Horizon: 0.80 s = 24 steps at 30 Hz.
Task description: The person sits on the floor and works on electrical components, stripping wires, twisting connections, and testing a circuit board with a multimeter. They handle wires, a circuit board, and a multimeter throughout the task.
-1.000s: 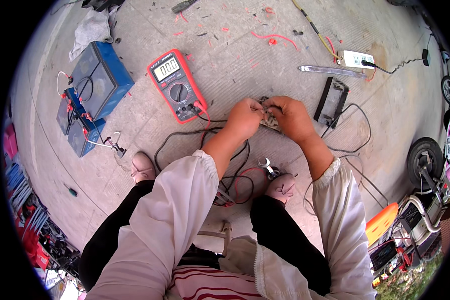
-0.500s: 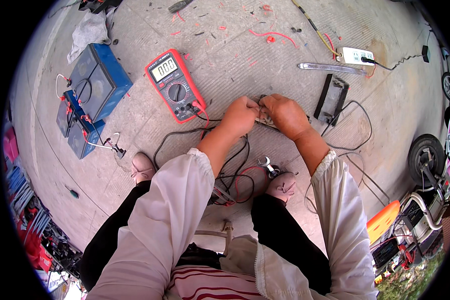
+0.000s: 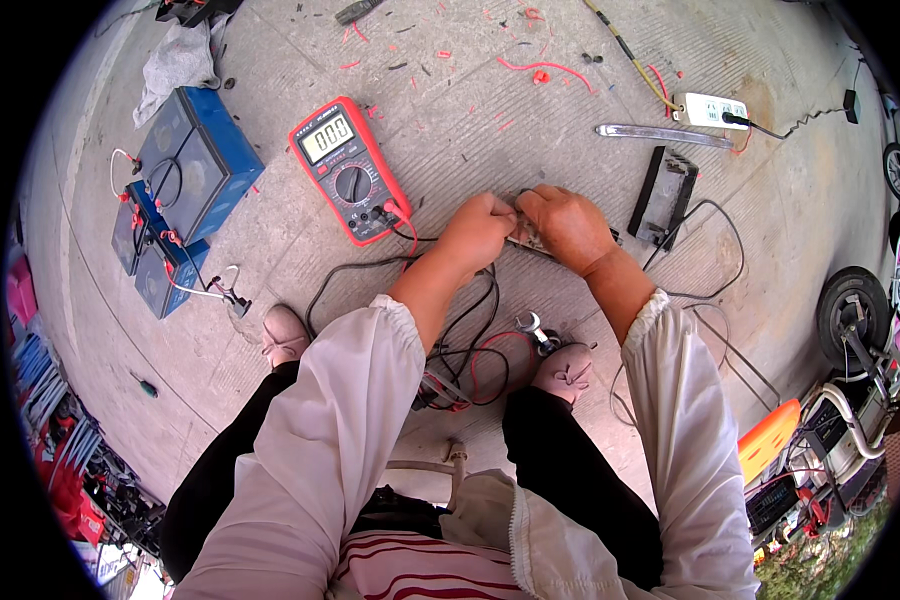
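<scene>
My left hand and my right hand are close together over the concrete floor, fingers pinched around a small flat greyish-brown part with a dark edge. My fingers cover most of it, so its kind cannot be made out. To the left of my hands lies a red multimeter with its display lit and leads plugged in at its lower end. On the right, an open black rectangular casing lies apart from my right hand.
Wired blue batteries stand at left. Tangled black and red cables and a wrench lie near my feet. At upper right are a white power strip and a metal bar. Wire scraps litter the far floor.
My hands have shifted very slightly and remain together at the small part. The surrounding things stay where they were.
</scene>
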Each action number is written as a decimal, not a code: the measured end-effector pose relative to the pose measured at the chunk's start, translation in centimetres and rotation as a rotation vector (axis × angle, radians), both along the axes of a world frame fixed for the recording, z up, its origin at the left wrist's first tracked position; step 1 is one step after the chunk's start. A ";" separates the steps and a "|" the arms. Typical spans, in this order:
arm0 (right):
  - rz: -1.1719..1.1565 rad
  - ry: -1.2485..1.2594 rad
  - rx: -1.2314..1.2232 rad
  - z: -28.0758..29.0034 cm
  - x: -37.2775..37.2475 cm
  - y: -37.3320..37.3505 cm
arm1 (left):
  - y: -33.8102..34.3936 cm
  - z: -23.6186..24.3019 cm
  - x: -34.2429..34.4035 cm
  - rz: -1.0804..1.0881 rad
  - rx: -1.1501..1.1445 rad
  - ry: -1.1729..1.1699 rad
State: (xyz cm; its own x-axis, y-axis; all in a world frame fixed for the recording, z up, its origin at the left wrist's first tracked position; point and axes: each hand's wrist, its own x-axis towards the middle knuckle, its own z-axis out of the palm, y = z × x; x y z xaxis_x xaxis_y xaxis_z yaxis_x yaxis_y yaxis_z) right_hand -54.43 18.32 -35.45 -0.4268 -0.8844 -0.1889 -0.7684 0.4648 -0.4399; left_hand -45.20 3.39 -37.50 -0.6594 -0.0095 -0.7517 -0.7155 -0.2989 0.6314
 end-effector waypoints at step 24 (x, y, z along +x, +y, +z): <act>0.041 0.027 -0.125 0.0 0.0 -0.3 | -0.5 0.0 0.3 -0.010 0.034 0.024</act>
